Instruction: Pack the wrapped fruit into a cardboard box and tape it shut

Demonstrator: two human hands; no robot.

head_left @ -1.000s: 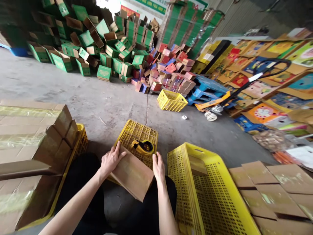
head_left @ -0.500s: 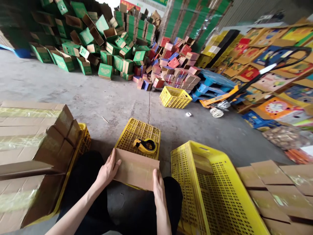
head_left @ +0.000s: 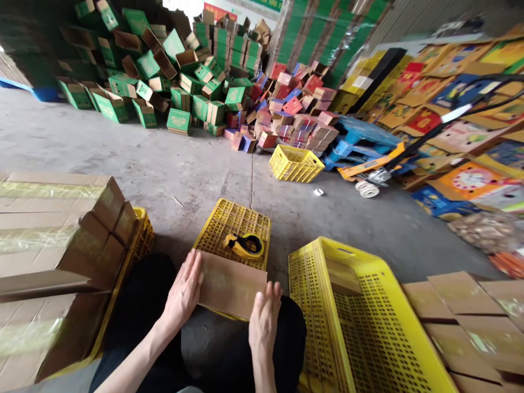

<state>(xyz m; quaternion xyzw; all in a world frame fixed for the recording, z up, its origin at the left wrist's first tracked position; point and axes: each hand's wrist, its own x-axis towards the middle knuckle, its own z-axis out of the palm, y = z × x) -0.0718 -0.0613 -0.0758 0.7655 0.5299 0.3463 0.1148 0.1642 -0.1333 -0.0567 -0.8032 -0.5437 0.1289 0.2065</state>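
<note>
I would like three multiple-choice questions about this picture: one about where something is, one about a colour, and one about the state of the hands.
1. Where does the tape dispenser lie?
A. On the overturned yellow crate
B. Inside the big crate at the right
C. On the concrete floor

2. What colour are most boxes in the far left pile?
A. Blue
B. Green
C. White

3. How do the hands meet the brown cardboard box?
A. Only one hand touches it
B. Both hands hang above it
C. The left hand and the right hand press flat on its two ends

Answers:
1 A, the dispenser rests on the crate's perforated top, just beyond the box.
2 B, the pile shows green printed sides.
3 C, open palms lie against the left end and the right near corner.
</note>
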